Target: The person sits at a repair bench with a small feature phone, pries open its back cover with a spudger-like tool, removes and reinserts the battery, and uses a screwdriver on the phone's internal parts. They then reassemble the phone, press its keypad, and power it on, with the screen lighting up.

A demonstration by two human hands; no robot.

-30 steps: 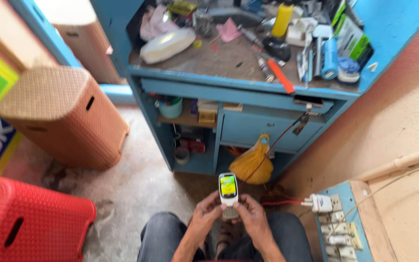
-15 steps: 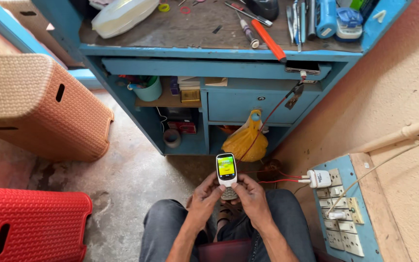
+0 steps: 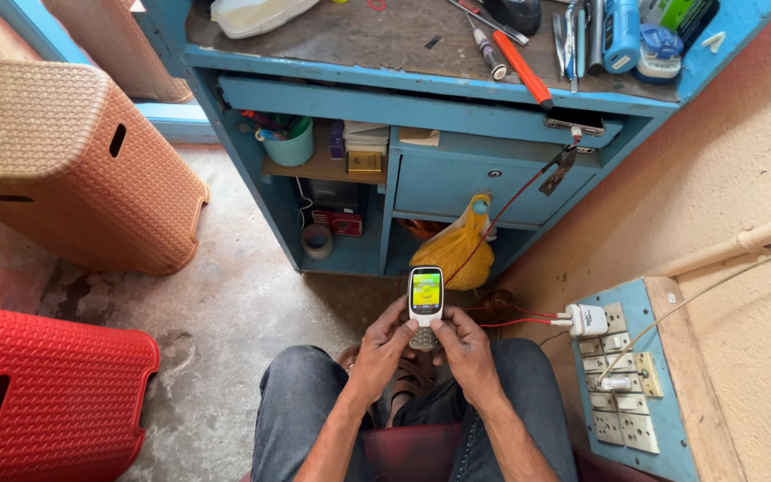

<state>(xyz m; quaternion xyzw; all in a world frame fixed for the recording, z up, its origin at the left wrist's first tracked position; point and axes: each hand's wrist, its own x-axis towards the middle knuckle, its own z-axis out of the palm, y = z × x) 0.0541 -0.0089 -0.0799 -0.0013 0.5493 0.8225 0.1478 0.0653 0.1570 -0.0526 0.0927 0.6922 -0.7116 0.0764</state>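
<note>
White and small, sitting upright between both hands: a keypad phone [image 3: 425, 306] with its screen glowing green and yellow. Gripping the phone's lower half from the left, left hand [image 3: 384, 350], fingers curled round the edge, thumb lying on the keys. Closing on the same lower half from the right, right hand [image 3: 468, 350], thumb resting on the keypad beside the other. Hanging just beyond the hands, under the blue bench [image 3: 457, 178], a yellow bag [image 3: 457, 253]. Running past the right hand, a red wire [image 3: 506, 321], leading toward a white plug [image 3: 586, 319] seated in the socket board [image 3: 631, 393] well to the right. Standing well off to the left of the hands, a red stool [image 3: 46, 393] and an orange-brown basket [image 3: 73, 170].
</note>
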